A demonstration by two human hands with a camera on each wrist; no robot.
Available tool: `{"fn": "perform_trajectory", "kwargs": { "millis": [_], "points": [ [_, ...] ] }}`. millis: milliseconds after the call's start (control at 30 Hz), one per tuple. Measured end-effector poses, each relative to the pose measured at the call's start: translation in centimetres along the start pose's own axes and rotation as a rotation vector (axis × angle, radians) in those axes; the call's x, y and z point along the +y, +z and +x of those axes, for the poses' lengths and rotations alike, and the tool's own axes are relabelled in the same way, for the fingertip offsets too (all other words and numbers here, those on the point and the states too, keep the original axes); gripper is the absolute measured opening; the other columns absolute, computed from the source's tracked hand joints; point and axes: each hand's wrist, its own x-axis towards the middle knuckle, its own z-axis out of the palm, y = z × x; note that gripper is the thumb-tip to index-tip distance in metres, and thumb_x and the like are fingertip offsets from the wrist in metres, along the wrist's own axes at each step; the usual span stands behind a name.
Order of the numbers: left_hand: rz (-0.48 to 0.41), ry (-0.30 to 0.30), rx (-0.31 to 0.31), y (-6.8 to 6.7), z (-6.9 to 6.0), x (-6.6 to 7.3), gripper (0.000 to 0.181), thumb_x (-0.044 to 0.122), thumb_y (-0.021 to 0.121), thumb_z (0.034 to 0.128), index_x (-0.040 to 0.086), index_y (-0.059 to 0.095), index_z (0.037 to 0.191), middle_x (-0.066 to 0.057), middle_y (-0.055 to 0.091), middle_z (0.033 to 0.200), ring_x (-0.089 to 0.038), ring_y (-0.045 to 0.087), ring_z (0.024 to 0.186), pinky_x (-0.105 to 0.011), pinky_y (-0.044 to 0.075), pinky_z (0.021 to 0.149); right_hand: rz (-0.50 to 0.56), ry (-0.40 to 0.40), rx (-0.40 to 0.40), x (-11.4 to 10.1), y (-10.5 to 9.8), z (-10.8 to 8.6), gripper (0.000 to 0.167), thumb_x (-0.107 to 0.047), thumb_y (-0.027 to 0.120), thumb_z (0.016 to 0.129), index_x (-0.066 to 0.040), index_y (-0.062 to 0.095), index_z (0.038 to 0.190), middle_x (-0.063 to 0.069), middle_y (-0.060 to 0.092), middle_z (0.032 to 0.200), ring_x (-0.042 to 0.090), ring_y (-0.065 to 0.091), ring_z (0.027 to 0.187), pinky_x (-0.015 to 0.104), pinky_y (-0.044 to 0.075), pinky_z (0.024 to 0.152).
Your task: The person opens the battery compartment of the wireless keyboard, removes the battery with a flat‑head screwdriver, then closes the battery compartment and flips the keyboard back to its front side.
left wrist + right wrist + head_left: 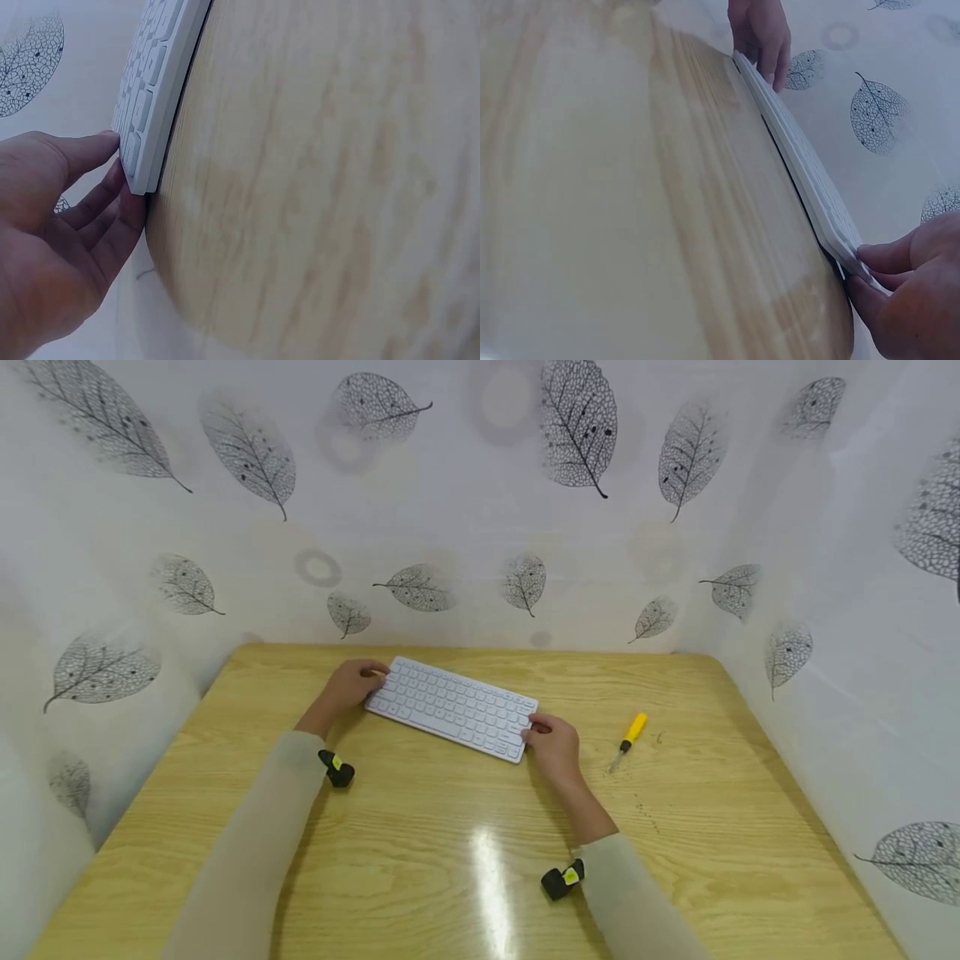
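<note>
A white computer keyboard [453,708] lies slantwise near the back of the wooden table, keys up, its left end farther back than its right. At that left end my left hand [351,683] pinches the edge; the left wrist view shows the thumb on top at the corner and the other fingers against the end and below. My right hand [557,748] pinches the opposite end. In the right wrist view, the right thumb is above the keyboard [802,161] and a finger is under its edge, with a thin dark line beneath the keyboard.
To the right of the right hand lies a screwdriver [633,731] with a yellow and black handle, its tip toward the front. Small dark marks [647,814] dot the wooden table [405,860] nearby. A leaf-patterned white curtain [465,502] surrounds the back and sides.
</note>
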Motion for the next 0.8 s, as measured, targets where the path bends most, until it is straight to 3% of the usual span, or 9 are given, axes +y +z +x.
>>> {"fn": "perform_trajectory", "kwargs": {
  "millis": [300, 533, 800],
  "points": [
    [0.003, -0.029, 0.018, 0.6, -1.7, 0.3, 0.032, 0.019, 0.054, 0.1024, 0.008, 0.062, 0.131, -0.018, 0.063, 0.128, -0.031, 0.059, 0.111, -0.045, 0.048, 0.096, -0.008, 0.016, -0.029, 0.0, -0.7, 0.5, 0.031, 0.002, 0.069, 0.089, 0.005, 0.069, 0.12, 0.02, 0.069, 0.11, 0.023, 0.063, 0.098, 0.017, 0.051, 0.072],
    [-0.02, -0.041, 0.009, 1.0, -3.6, 0.9, 0.033, 0.018, 0.054, 0.1035, 0.006, 0.061, 0.133, -0.018, 0.064, 0.124, -0.027, 0.062, 0.101, -0.034, 0.051, 0.081, -0.032, 0.008, -0.04, 0.0, -1.2, 0.8, 0.032, 0.001, 0.068, 0.091, 0.005, 0.068, 0.123, 0.021, 0.069, 0.113, 0.026, 0.064, 0.103, 0.021, 0.052, 0.075],
    [-0.08, -0.055, -0.012, 1.3, -5.3, 1.2, 0.031, 0.016, 0.056, 0.1027, 0.004, 0.06, 0.131, -0.02, 0.066, 0.117, -0.022, 0.066, 0.087, -0.03, 0.055, 0.072, -0.028, 0.023, -0.069, 0.0, -2.0, 1.0, 0.031, 0.001, 0.067, 0.091, 0.004, 0.068, 0.123, 0.021, 0.068, 0.115, 0.027, 0.062, 0.105, 0.019, 0.052, 0.076]
  ]
}}
